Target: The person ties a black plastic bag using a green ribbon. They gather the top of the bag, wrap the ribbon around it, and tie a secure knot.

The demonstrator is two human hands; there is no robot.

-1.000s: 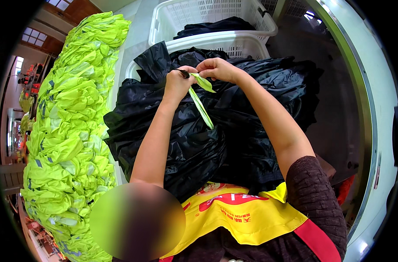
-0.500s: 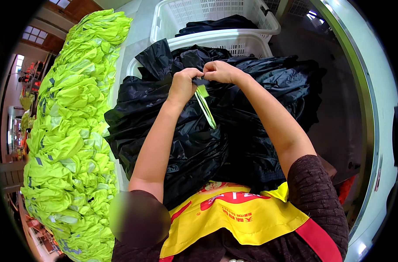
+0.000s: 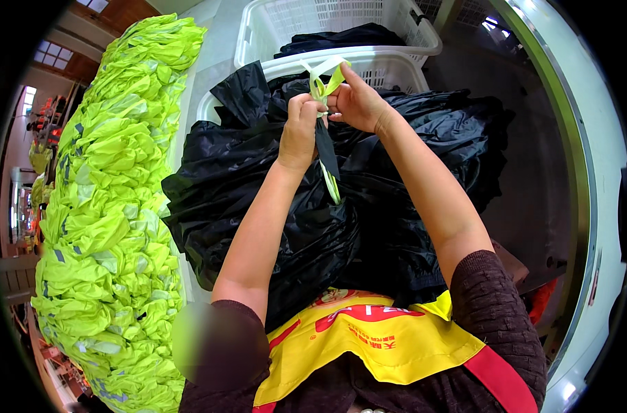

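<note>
Around the middle of a large black fabric bundle (image 3: 258, 186) runs a yellow-green and white fabric strip (image 3: 330, 183), with a dark strip (image 3: 325, 146) hanging beside it. Above the bundle, my left hand (image 3: 299, 135) pinches the strip with its fingers curled. Close against it, my right hand (image 3: 362, 104) holds the strip too, its index finger raised and its other fingers bent. Loops and ends of the strip stand up past both hands, toward the baskets. Whether the strip is knotted between the fingers is hidden.
Bright yellow-green garments (image 3: 114, 227) form a tall pile along the left. Behind the bundle stands a white plastic basket (image 3: 279, 67), and beyond it another white basket (image 3: 262, 34) with dark fabric inside. A metal rail (image 3: 580, 151) curves along the right. A yellow apron (image 3: 375, 344) covers my front.
The strip's ends, mostly hidden in my fingers before, now rise in loops above my hands. My right hand has turned and opened its index finger upward; my left hand has moved slightly right.
</note>
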